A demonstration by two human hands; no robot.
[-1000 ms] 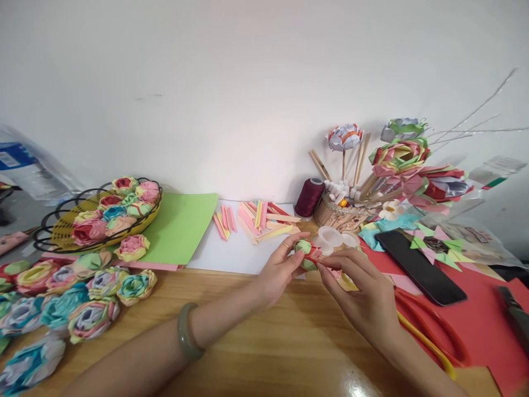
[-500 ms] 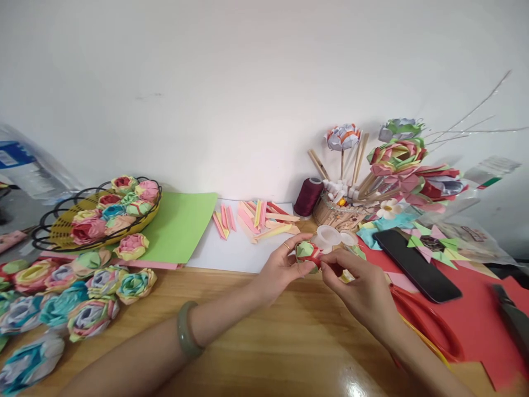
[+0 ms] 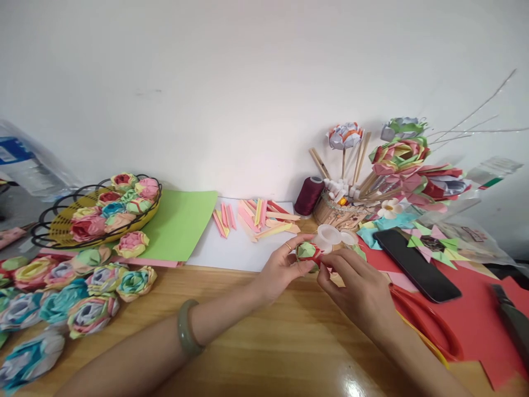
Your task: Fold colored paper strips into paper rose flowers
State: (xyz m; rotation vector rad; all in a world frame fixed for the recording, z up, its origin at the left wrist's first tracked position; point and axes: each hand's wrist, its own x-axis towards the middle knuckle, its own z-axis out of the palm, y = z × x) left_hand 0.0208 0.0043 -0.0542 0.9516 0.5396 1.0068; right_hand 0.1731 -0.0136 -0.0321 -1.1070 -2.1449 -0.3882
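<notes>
A small green and red folded-paper flower (image 3: 306,251) is held above the wooden table, in front of the white paper. My left hand (image 3: 281,270) wraps its fingers and thumb around the flower's left side. At its right edge, my right hand (image 3: 351,281) pinches with thumb and forefinger at the red paper; the fingertips partly hide the spot. Just beyond the hands stand small clear plastic cups (image 3: 328,235). Folded strips of pink, yellow and red paper (image 3: 264,218) lie on the white sheet (image 3: 206,251) behind.
On the left are a yellow basket (image 3: 58,229) of paper flowers and several loose paper flowers (image 3: 93,314). At right lie a black phone (image 3: 417,264), red-handled scissors (image 3: 430,320) and red paper (image 3: 475,309). A maroon thread spool (image 3: 309,196) stands beside a wooden pot (image 3: 341,212) of sticks.
The right hand's fingers have closed in and shifted slightly at the flower's right edge. The flower has turned a little in the left hand, showing its green top differently.
</notes>
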